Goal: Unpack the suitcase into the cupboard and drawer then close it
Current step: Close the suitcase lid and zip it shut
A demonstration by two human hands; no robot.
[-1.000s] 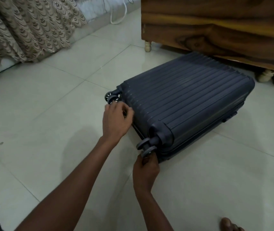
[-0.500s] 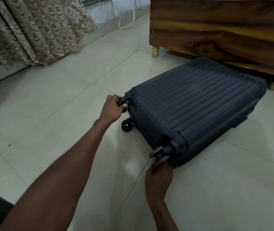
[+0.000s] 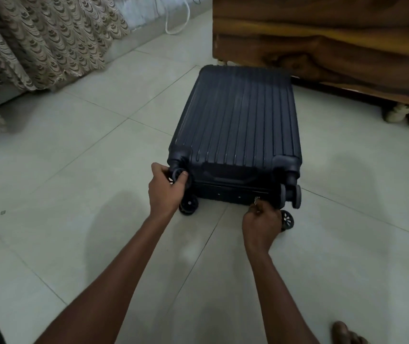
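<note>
1. Lying flat on the floor point(image 3: 74, 170), the closed suitcase point(image 3: 235, 120) points its wheels toward me.
2. My left hand point(image 3: 166, 192) grips a corner wheel point(image 3: 177, 175); my right hand point(image 3: 262, 223) pinches the zipper pull point(image 3: 256, 201).
3. I judge the shell rigid, slick and bulky: hold wheels or zipper.

Patterned curtain point(image 3: 37, 45) — white cable point(image 3: 176, 21)

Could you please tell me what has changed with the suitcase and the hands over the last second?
The suitcase swung round, wheeled end toward the person. The left hand took hold of a wheel; the right hand moved to pinch the zip pull. The suitcase stayed closed and flat.
</note>
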